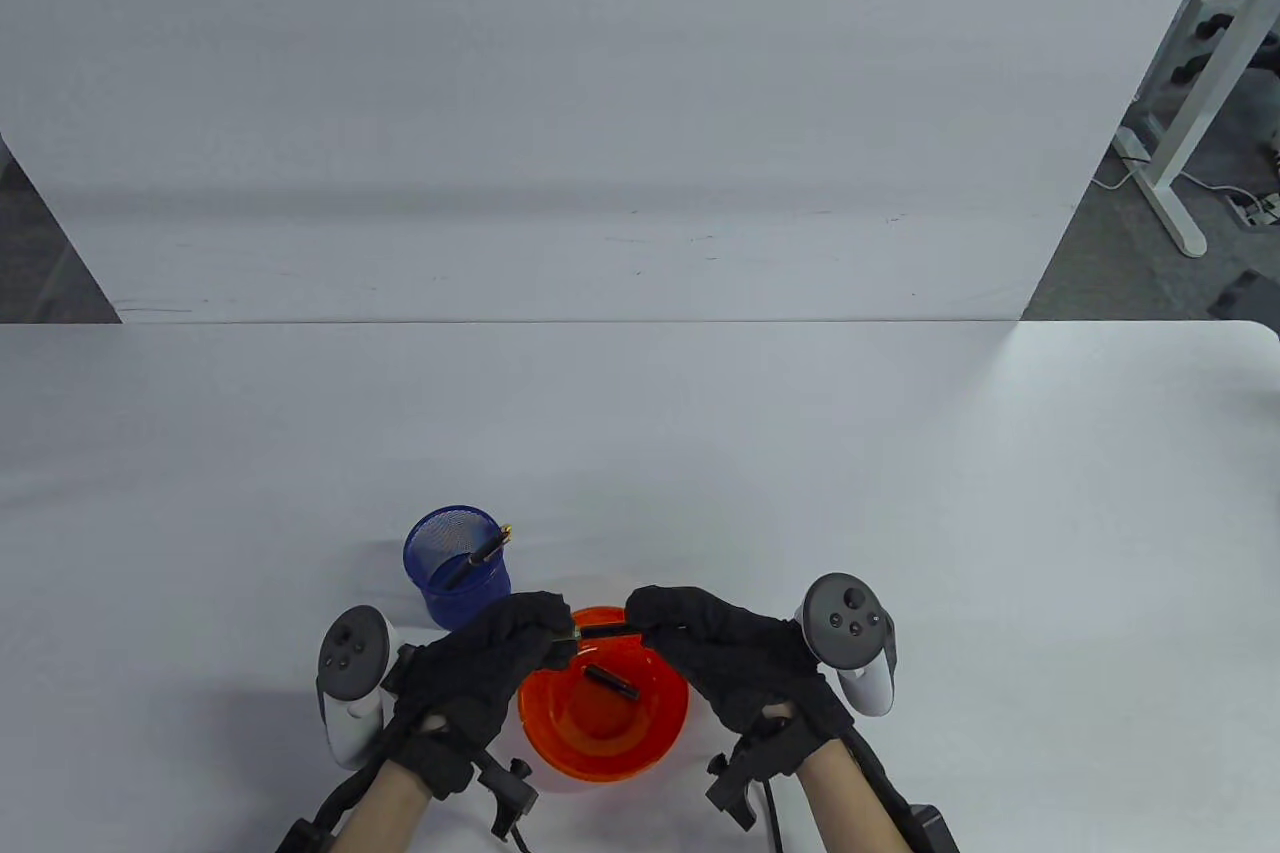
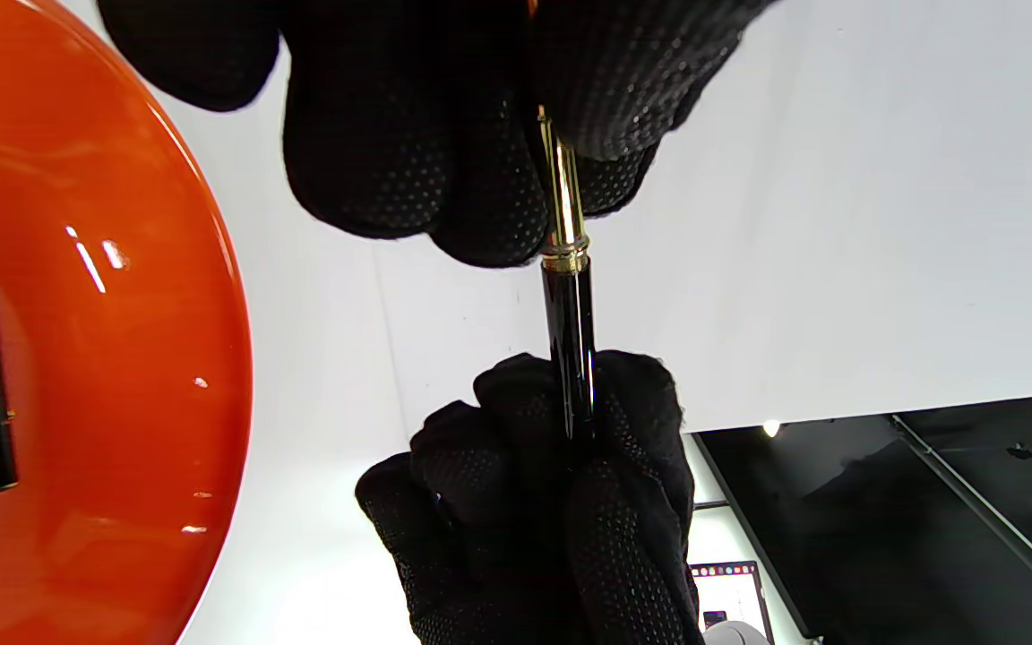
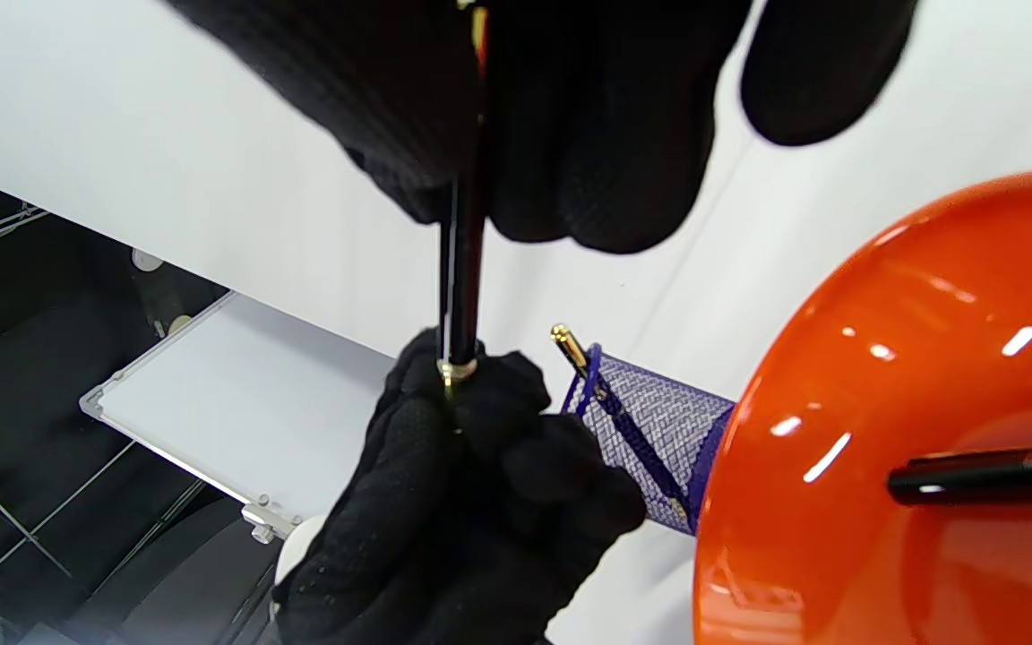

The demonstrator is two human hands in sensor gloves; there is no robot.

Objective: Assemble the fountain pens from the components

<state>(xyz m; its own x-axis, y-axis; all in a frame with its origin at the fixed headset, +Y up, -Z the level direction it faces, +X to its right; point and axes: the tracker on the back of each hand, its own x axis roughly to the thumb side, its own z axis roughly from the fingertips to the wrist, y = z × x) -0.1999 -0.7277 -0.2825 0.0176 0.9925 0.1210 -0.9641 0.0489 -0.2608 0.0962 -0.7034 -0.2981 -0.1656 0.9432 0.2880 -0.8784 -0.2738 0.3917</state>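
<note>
We work just above the orange bowl point(image 1: 606, 723), which sits on the white table point(image 1: 900, 513) with the blue mesh pen cup point(image 1: 455, 568) just beyond its left rim, one finished pen point(image 1: 478, 556) leaning inside. Our right hand point(image 1: 735, 658) is curled around the black barrel point(image 2: 570, 340), while our left hand point(image 1: 490, 668) pinches the gold section point(image 2: 561, 193) at the barrel's gold-ringed end; both hover over the bowl's far rim, so the pen in progress lies level between the two fists. To do this joint well, we should judge the two pieces coaxial first, then turn one hand only, gently, so the thread does not cross. One more black part point(image 1: 611, 680) lies loose in the bowl's middle; staying over the bowl means a slip lands there.
</note>
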